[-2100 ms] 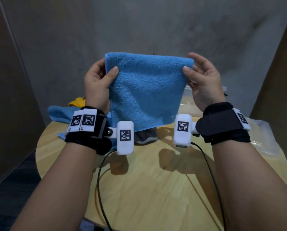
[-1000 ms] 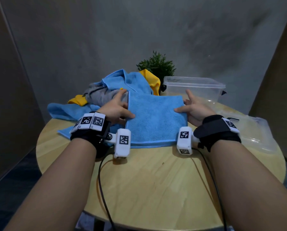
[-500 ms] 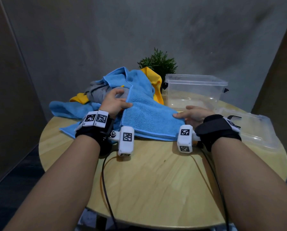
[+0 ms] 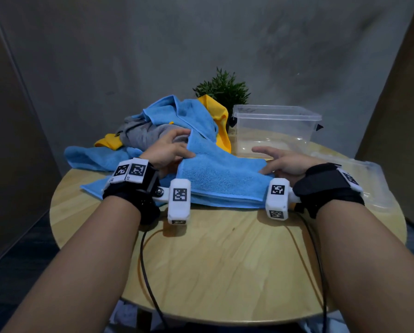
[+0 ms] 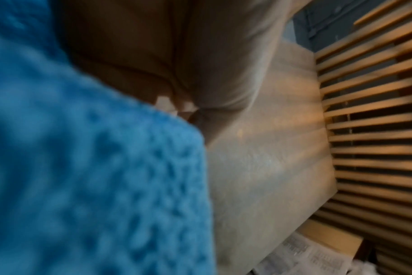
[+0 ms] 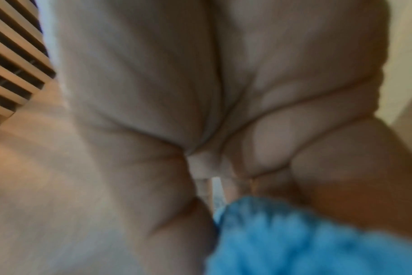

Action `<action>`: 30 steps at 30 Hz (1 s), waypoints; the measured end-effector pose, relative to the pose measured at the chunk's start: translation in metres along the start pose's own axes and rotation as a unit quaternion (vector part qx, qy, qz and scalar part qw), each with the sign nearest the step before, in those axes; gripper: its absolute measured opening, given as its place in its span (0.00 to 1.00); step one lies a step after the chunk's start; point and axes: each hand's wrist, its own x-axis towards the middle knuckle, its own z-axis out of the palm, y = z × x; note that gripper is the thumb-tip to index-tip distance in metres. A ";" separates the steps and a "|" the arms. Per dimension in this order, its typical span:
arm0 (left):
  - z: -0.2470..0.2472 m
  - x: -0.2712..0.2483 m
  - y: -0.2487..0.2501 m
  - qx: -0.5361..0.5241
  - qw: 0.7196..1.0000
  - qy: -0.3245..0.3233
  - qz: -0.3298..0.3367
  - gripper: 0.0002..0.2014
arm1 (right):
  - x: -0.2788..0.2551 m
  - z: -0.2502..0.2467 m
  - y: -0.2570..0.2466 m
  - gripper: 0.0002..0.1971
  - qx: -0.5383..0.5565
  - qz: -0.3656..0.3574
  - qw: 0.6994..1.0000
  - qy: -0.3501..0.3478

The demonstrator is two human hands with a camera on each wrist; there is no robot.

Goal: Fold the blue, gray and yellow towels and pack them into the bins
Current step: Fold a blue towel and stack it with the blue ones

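- Two hands work one folded blue towel (image 4: 221,175), which lies flat near the middle of the round table (image 4: 225,260), in front of the heap.
- Behind it the heap (image 4: 167,126) of blue, gray and yellow towels waits unfolded, so I judge the task is early: this looks like the first towel being folded, and nothing is packed.
- One clear bin (image 4: 274,128) stands open just behind the towel's right end; another clear container (image 4: 359,179) lies flat beyond my right wrist.
- My left hand (image 4: 168,152) grips the towel's left edge, thumb on top and fingers curled under the fold.
- My right hand (image 4: 282,161) lies on the right edge with fingers straight and spread, pressing rather than clamping.
- Next I think the towel needs one more fold, or a two-sided lift straight into the bin; either way both edges must stay aligned so the layers don't slip open.
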 end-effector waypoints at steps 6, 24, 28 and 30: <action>0.006 -0.003 -0.011 -0.030 0.998 -0.040 -0.036 0.33 | -0.006 -0.008 0.011 0.32 -0.023 -0.001 0.997 0.079; 0.009 0.003 -0.020 -0.005 0.999 -0.032 0.020 0.29 | -0.002 -0.008 0.013 0.19 0.112 -0.127 0.981 0.091; 0.005 0.003 -0.020 0.030 0.998 -0.057 0.029 0.28 | -0.002 -0.007 0.012 0.30 0.097 -0.138 0.983 0.069; 0.000 0.005 -0.021 0.039 0.998 -0.051 0.025 0.26 | -0.004 -0.006 0.009 0.24 0.067 -0.121 0.989 0.062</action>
